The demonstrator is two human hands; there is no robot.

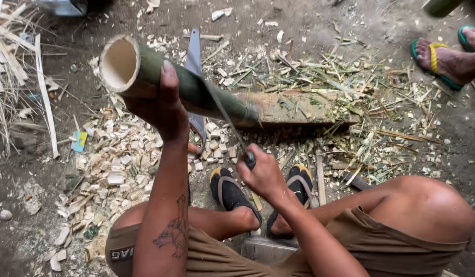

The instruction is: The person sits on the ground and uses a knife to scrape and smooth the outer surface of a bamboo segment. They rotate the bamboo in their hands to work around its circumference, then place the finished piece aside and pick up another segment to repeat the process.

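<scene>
My left hand (160,105) grips a thick green bamboo tube (145,77) near its hollow cut end, which tilts up toward me. The tube's far end rests on a wooden block (299,107) on the ground. My right hand (263,174) is closed on the handle of a long blade (217,102), whose edge lies against the side of the bamboo. The blade looks blurred. I am squatting, with both feet in black and yellow sandals (229,192) below the tube.
Pale bamboo chips (114,164) lie heaped at the left, green slivers (360,133) at the right. A second flat blade (194,51) lies on the dirt behind the tube. Another person's feet in green sandals (442,59) stand at the top right. Dry strips (11,72) are at the far left.
</scene>
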